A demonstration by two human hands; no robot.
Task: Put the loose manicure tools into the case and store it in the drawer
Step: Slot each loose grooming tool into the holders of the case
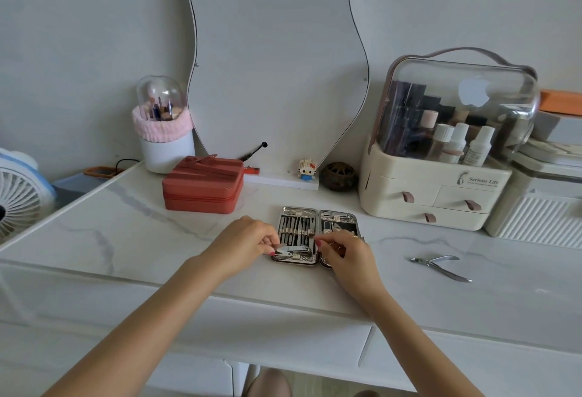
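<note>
Seating a clipper into the open case mid-table: left hand fingers pinched shut on the clipper's left end, over the case's near-left corner. Right hand rests on the right half, fingers curled; whether it holds anything can't be told. Nippers lie loose, well right of the case. Steel tools look small, stiff, slick; likely best pinched by the flat sides.

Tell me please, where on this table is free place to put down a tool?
Free: the marble between the open case and the loose nippers, and the wide patch in front of the red box, left of the left hand. Crowded: the back edge, from brush holder to cosmetics organizer.
</note>
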